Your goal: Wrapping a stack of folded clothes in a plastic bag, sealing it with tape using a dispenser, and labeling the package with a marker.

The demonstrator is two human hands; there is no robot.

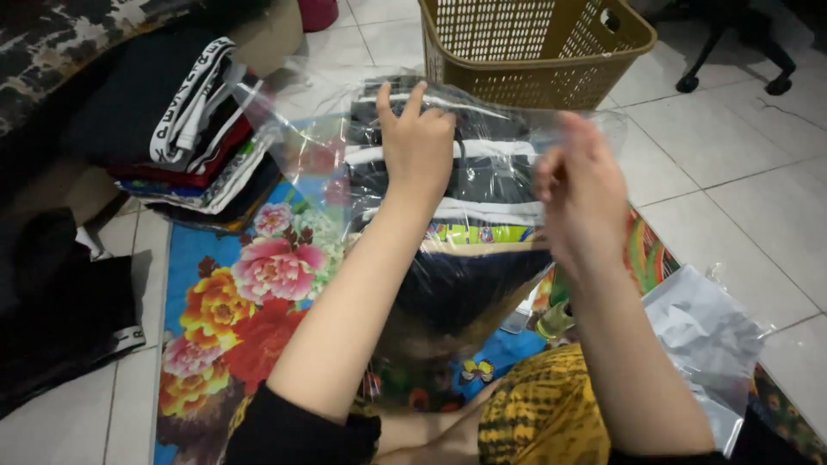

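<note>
Left hand lies flat on folded clothes inside a clear bag; right hand pinches the bag's edge; basket beyond both hands

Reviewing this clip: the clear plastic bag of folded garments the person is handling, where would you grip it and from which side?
Probably at the open top edge of the clear plastic bag, coming from above on both sides. The film there is loose and free of the folded garments stacked inside, so it pinches easily. The left hand and right hand already sit at that far edge.
</note>
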